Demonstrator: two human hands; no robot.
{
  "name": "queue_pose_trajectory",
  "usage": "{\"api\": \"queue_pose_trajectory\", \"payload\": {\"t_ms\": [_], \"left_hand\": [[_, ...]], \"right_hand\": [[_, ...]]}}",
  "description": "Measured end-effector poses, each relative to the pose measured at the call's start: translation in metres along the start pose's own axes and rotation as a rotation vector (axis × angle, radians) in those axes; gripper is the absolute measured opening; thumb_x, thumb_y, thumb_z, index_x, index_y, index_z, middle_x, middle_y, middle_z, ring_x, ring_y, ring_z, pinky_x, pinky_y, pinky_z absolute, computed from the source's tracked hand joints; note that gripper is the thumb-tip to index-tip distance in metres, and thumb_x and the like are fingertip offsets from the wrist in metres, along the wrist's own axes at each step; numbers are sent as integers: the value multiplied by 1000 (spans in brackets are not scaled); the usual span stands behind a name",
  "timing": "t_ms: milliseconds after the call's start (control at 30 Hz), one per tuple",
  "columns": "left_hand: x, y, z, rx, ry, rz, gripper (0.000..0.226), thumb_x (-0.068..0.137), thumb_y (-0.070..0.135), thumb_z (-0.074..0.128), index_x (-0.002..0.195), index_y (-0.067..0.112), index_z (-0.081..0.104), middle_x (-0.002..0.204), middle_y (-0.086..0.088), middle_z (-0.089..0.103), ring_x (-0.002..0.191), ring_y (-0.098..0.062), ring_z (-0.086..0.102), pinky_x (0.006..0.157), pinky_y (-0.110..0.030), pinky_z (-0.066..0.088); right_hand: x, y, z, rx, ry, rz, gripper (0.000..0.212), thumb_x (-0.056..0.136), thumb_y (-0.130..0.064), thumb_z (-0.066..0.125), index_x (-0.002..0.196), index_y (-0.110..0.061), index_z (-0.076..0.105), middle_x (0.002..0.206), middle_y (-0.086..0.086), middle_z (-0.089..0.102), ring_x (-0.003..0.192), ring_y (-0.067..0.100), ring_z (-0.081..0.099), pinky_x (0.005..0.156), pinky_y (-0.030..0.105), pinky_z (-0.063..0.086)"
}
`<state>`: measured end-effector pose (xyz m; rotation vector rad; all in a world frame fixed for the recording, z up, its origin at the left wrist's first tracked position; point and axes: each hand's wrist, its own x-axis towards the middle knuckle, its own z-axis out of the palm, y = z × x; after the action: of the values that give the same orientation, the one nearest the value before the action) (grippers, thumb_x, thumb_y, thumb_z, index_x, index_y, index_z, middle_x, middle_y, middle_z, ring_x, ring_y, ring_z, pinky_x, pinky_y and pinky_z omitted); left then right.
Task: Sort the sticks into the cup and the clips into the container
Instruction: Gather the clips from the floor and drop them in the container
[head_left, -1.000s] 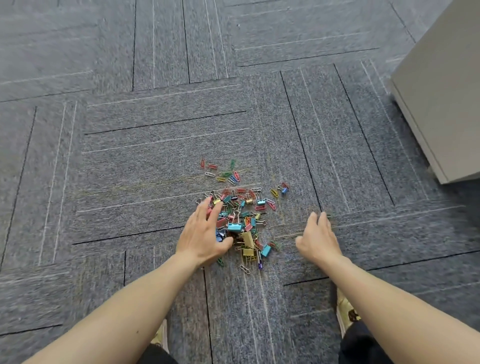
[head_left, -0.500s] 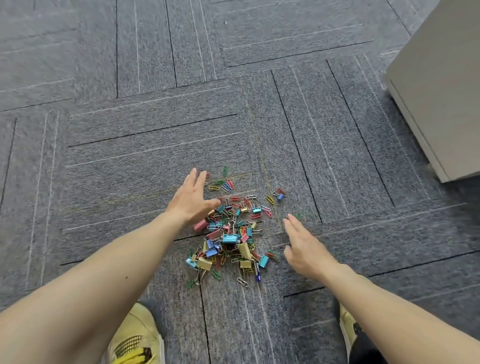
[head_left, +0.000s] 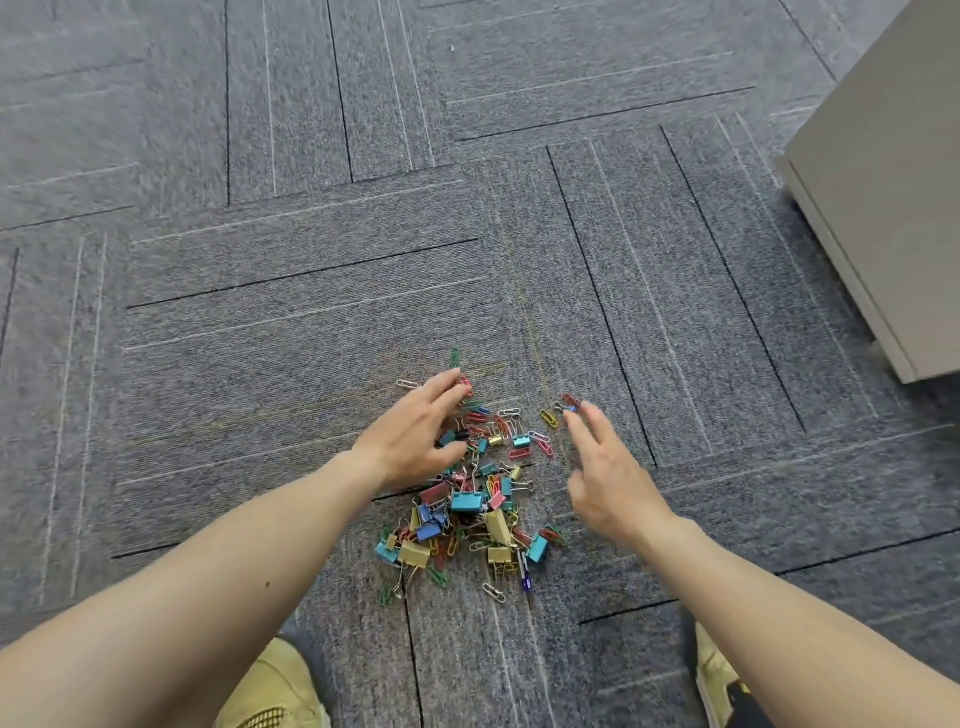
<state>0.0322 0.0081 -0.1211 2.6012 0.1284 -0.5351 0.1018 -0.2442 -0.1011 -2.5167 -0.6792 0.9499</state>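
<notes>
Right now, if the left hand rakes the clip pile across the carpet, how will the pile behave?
Probably scatters rather than slides as one: the pile is loose, separate pieces. The wire paper clips look light and flat, so they may snag in the carpet and lag behind. The boxy binder clips likely tumble, not roll.
</notes>
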Motion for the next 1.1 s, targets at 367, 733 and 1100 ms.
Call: {"api": "queue_pose_trajectory", "payload": {"t_ms": [367,733,1100], "left_hand": [[11,7,6,183,-173,26,71,100,50,30,155,22,-7,159,3,-21,148,-17,-17,122,-41,-4],[-22,-9,3,43,39,-141,67,101,44,32,156,21,1,162,0,-14,149,-15,-9,122,-35,-1],[-70,2,33,29,-181,-16,76,100,48,37,156,19,-5,161,4,-18,148,-10,-14,121,-31,-8]], "right_hand": [[22,-18,7,-92,-187,-12,79,93,4,36,157,-13,-6,164,0,-17,151,19,-13,124,41,3],[-1,-15,40,-152,-126,-219,75,93,-1,37,158,-14,3,166,1,-5,152,19,-3,124,38,11],[-11,-35,49,-100,-259,-192,66,105,-31,36,158,-11,2,166,1,-8,152,17,-7,122,31,2]]}}
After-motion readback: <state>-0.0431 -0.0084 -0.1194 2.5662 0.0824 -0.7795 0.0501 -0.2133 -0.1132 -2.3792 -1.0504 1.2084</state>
